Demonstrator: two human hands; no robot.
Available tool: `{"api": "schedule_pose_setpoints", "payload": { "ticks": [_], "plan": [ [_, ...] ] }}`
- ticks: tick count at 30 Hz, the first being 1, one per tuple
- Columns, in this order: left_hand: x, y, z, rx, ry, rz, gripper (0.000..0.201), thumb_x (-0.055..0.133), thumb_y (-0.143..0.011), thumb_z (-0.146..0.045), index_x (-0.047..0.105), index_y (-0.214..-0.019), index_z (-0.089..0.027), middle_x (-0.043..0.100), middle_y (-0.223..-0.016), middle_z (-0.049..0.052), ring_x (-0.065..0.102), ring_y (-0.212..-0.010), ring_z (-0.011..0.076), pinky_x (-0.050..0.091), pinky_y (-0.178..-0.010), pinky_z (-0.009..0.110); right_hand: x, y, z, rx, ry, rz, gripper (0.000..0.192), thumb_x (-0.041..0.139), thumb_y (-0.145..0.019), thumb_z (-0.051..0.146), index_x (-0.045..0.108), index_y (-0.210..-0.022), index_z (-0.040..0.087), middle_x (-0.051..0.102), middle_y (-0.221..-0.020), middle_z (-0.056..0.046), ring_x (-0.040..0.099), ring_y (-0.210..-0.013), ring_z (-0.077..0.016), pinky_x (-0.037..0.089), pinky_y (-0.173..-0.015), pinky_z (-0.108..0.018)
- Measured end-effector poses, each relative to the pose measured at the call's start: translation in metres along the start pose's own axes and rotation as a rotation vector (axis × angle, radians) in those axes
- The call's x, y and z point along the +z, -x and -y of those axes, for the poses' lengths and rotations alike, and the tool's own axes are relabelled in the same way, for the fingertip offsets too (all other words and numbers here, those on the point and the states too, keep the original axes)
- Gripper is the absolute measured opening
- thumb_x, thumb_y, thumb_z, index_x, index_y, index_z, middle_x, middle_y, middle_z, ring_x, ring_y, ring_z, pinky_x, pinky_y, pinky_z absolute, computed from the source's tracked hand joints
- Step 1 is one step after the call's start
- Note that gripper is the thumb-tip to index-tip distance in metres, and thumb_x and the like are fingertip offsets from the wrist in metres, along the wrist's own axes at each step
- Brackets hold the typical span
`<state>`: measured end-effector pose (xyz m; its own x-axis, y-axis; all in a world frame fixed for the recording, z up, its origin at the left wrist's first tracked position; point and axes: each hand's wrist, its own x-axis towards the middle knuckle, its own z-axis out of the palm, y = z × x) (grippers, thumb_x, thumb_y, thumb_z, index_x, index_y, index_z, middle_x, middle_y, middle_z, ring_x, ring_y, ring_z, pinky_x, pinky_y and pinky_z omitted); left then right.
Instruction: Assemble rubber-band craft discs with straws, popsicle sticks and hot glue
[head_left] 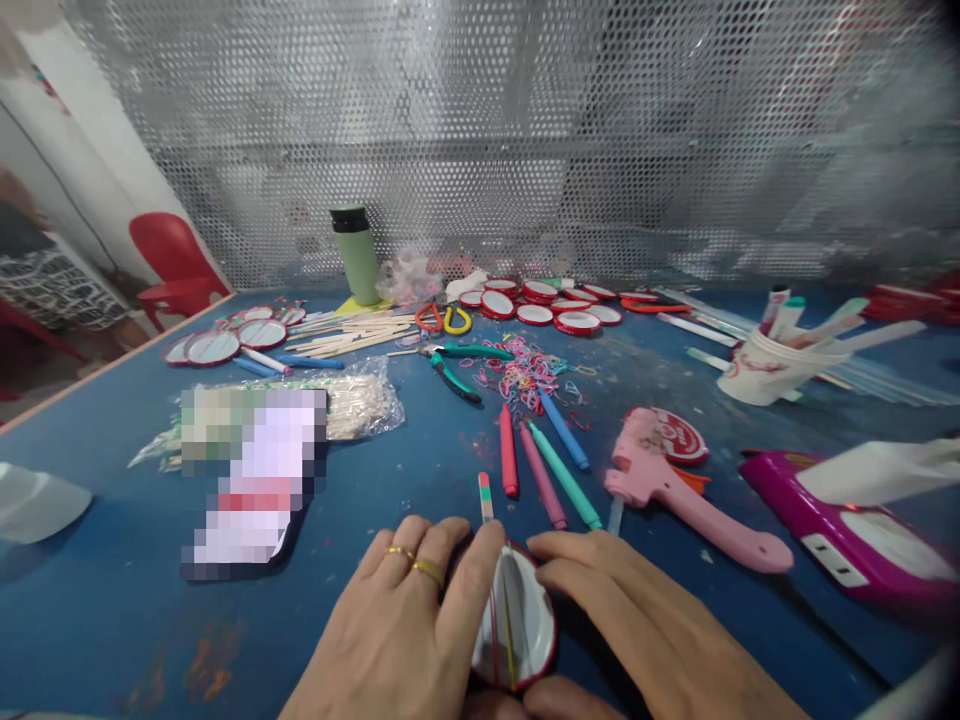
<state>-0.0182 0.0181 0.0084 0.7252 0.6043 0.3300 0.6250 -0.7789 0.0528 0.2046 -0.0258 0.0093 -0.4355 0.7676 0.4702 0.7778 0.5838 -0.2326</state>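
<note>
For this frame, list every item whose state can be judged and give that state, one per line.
Left hand: pressed on the disc, fingers closed over its left edge.
Right hand: gripping the disc's right edge.
Red-rimmed disc: held between both hands, bands stretched across it.
Green bottle: upright, capped.
Paper cup: upright, full of sticks.
Pliers: lying flat, handles spread.
Pink glue gun: lying on its side.

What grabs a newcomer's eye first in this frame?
Both hands at the bottom centre: the left hand and right hand press together on a round red-rimmed disc on the blue table. Just right of them lies a pink glue gun, with a row of coloured markers beyond the hands. Farther back, a green bottle stands before the perforated metal wall.
</note>
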Motion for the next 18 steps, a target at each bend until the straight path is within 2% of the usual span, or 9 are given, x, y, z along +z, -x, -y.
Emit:
{"api": "schedule_pose_setpoints", "payload": {
  "ticks": [3,7,12,18],
  "plan": [
    [0.000,-0.001,0.000,0.002,0.018,-0.010,0.064,0.060,-0.082,-0.053,0.046,-0.134,-0.019,0.064,-0.117,0.013,0.059,-0.096,0.0250,0.050,-0.078,0.034,-0.001,-0.002,-0.003,-0.002,-0.016,0.005,0.043,0.058,-0.088,0.049,0.057,-0.119,0.019,0.068,-0.114,-0.009,0.065,-0.105,-0.0210,0.056,-0.089,-0.030],
    [0.001,-0.001,-0.001,0.000,-0.005,-0.003,0.062,0.059,-0.084,-0.050,0.045,-0.136,-0.019,0.065,-0.115,0.011,0.060,-0.096,0.0248,0.050,-0.080,0.035,-0.004,-0.007,-0.001,-0.005,-0.047,0.011,0.037,0.057,-0.090,0.047,0.059,-0.115,0.020,0.069,-0.111,-0.008,0.067,-0.100,-0.0202,0.056,-0.086,-0.028],
    [0.002,0.003,-0.001,-0.005,0.013,-0.020,0.063,0.061,-0.082,-0.048,0.045,-0.136,-0.019,0.064,-0.118,0.011,0.060,-0.097,0.0254,0.051,-0.079,0.035,-0.008,-0.008,0.002,0.058,-0.056,-0.035,0.032,0.052,-0.091,0.047,0.063,-0.108,0.023,0.070,-0.104,-0.007,0.069,-0.094,-0.0210,0.059,-0.077,-0.027],
    [-0.003,0.009,0.001,-0.043,0.087,-0.158,0.068,0.065,-0.080,-0.047,0.043,-0.137,-0.017,0.065,-0.116,0.013,0.062,-0.097,0.0247,0.053,-0.078,0.034,-0.009,-0.001,0.002,0.231,-0.197,-0.159,0.024,0.059,-0.088,0.041,0.063,-0.105,0.024,0.070,-0.099,-0.006,0.070,-0.074,-0.0165,0.059,-0.063,-0.022]
  ]
}}
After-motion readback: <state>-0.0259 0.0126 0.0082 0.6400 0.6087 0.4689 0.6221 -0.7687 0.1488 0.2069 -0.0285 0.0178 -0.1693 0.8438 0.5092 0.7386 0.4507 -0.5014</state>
